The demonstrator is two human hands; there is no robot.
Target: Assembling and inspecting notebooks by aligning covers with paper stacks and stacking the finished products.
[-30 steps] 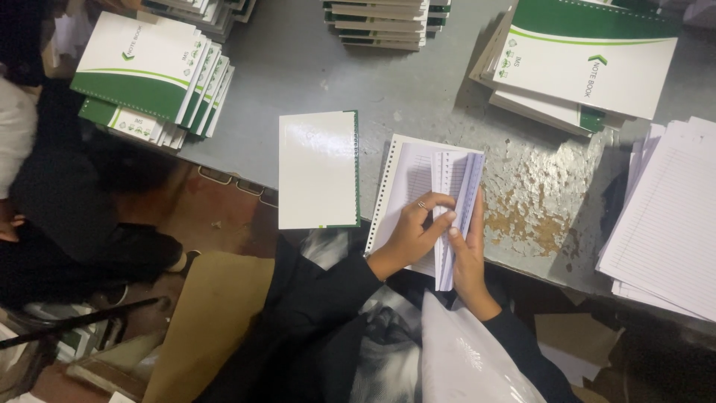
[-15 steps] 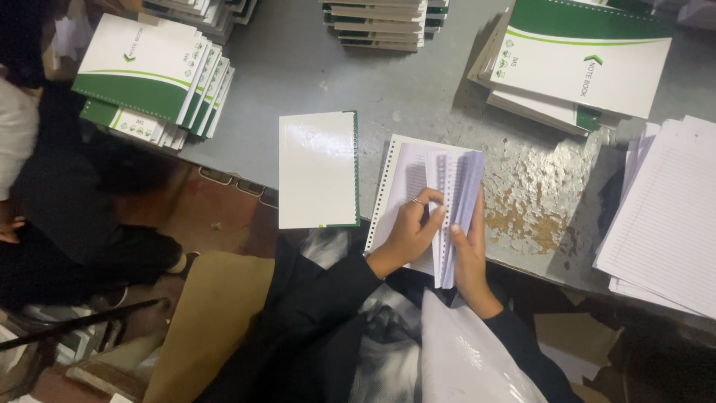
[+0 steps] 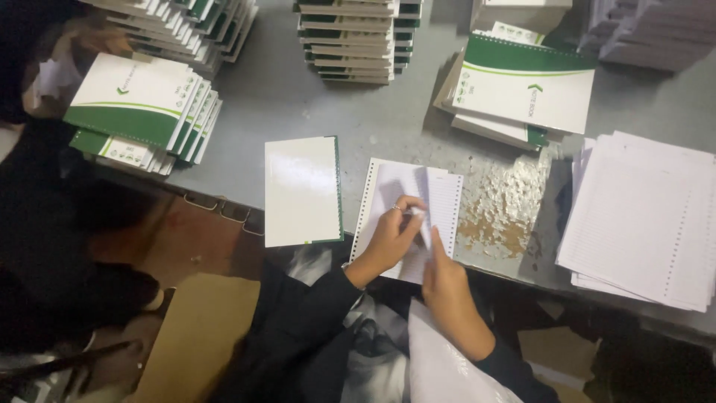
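Change: raised sheets now lower, left hand [image 3: 388,239] shifted onto page.
Left hand: pinching sheet of pad [image 3: 406,209].
Right hand [image 3: 447,287]: clamped on pad's lower edge, centre frame.

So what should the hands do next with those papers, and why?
Probably lay the lifted sheets flat and square the edges. The left hand and right hand both pinch a few lined sheets standing up from the punched paper stack, so it isn't tidy yet. The white cover lies just beside it on the grey table.
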